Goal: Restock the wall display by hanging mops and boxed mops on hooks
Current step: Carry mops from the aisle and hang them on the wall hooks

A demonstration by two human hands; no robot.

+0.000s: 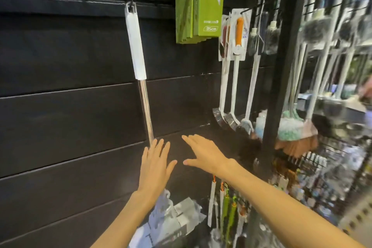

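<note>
From the head camera, a mop with a white plastic grip and shiny metal pole (138,46) hung by its end loop from a black hook (131,3) at eleven o'clock on the dark slatted wall (60,117), so its weight kept it near plumb. The left hand (156,165) lay flat, fingers straight, touching the pole's lower part, probably steadying it. The right hand (203,154), spread and holding nothing, hovered just beside. Green cardboard mop boxes (198,2) hung at one o'clock, contents unseen.
</note>
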